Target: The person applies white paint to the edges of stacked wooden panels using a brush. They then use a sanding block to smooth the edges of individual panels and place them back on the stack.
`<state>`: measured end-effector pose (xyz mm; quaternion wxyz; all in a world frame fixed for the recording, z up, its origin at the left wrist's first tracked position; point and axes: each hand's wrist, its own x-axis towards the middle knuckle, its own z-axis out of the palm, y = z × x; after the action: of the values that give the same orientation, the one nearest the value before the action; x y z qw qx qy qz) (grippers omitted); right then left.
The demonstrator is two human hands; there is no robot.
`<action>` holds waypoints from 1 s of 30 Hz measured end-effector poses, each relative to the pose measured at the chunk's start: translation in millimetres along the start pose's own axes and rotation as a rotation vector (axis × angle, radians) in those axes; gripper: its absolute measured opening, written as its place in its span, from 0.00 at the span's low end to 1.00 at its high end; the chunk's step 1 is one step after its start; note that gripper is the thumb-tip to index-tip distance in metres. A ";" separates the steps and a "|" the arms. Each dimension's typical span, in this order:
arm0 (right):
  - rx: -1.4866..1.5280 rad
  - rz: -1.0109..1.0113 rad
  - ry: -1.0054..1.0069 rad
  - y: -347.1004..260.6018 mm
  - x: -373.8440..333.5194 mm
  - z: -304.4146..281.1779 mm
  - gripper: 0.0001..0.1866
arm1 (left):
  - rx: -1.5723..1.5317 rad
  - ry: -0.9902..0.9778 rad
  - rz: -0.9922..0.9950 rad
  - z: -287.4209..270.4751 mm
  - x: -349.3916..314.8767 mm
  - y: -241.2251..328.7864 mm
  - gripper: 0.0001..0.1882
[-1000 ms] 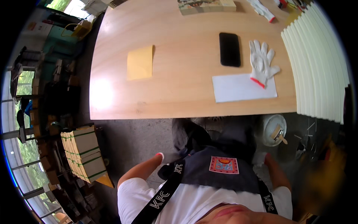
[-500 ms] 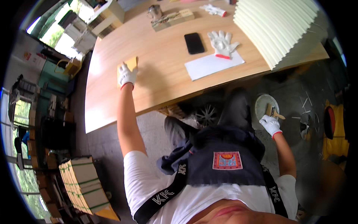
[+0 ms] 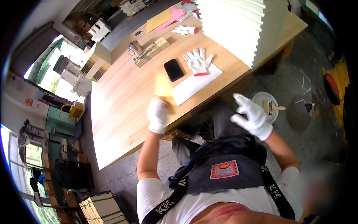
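Note:
My left hand (image 3: 158, 115), in a white glove, is closed on a yellow sheet (image 3: 163, 88) above the front part of the table; both are smeared by motion. Gloved too, my right hand (image 3: 251, 116) is raised beside the table's front edge, fingers spread, holding nothing. Just right of it, on the floor, stands a round pale bucket (image 3: 257, 98), with a wooden-handled brush (image 3: 275, 108) resting across its top. A white sheet (image 3: 182, 92) lies on the table right of the yellow one, with a loose white glove (image 3: 197, 61) partly over it.
The wooden table (image 3: 115, 115) bears a black phone (image 3: 173, 70), a long box (image 3: 152, 52), a metal mug (image 3: 135, 48) and a second loose glove (image 3: 184, 30). A tall stack of white folded sheets (image 3: 231, 30) stands on its right side. Bundled stacks (image 3: 102, 209) sit on the floor at lower left.
My left hand has carried the yellow sheet up off the table and to the right. My right hand has let go of the brush at the bucket and come up, opening its fingers.

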<state>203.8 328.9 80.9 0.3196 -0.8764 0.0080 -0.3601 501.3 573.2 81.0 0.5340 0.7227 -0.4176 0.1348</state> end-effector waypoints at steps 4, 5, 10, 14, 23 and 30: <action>-0.216 -0.679 -0.259 -40.8 74.5 35.1 0.35 | 0.121 -0.629 0.498 18.5 -40.2 104.9 0.07; -0.109 -0.746 -0.281 -40.3 82.0 42.2 0.31 | 0.107 -0.630 0.421 13.2 -44.5 104.6 0.09; 0.005 -1.216 -0.185 -45.1 155.7 34.0 0.22 | 0.113 -0.198 0.619 -22.0 -43.0 95.5 0.22; -0.437 -0.975 0.080 20.5 301.9 39.1 0.30 | 0.314 0.038 0.339 -27.5 -44.5 61.0 0.27; -0.728 -0.176 -0.624 96.3 236.8 132.1 0.45 | 0.662 -0.329 -0.319 12.6 -15.3 -31.2 0.31; -1.101 -0.426 -0.414 144.7 215.6 159.7 0.36 | 0.895 -0.673 -0.637 35.1 62.5 -47.3 0.37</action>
<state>496.4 249.6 48.4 -0.2629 -0.9465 -0.0446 -0.1818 566.3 517.3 76.0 0.0344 0.9669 -0.2306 -0.1033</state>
